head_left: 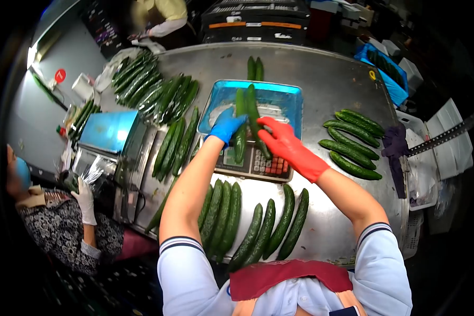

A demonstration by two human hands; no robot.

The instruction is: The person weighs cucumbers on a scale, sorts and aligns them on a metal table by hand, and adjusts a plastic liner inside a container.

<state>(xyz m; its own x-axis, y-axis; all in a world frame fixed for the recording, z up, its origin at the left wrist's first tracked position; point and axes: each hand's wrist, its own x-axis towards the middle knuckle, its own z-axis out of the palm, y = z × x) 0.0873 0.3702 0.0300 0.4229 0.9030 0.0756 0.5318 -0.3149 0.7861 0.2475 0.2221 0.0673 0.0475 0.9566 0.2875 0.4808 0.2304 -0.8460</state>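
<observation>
Across the steel counter (329,79): scuffed grey metal, dull shine, bits of debris near the front edge. Dim room, grey wall (68,50) at left, black crates (255,26) stacked past the far edge. Blue-lined bin (387,79) and dark purple cloth (396,142) at the right side.

Scale (294,102) mid-counter: shallow rectangular blue tray, keypad on the near side. Left cucumber (239,150) and right cucumber (252,105) are over it, side by side, lengthwise, overlapping the keypad. Both long, dark green, bumpy skin.

Left hand (227,127), blue glove: fingers closed over the left cucumber. Right hand (287,145), red glove: fingers a bit apart, against the right cucumber's side; can't tell if it's gripping.

Loose cucumbers (271,226) in front of the scale, another row (353,143) to the right, a pair (255,68) beyond the tray. Bagged ones (139,84) far left, shiny clear plastic. Co-worker's white-gloved hand (85,203) at left, by crinkled clear film (93,171).
</observation>
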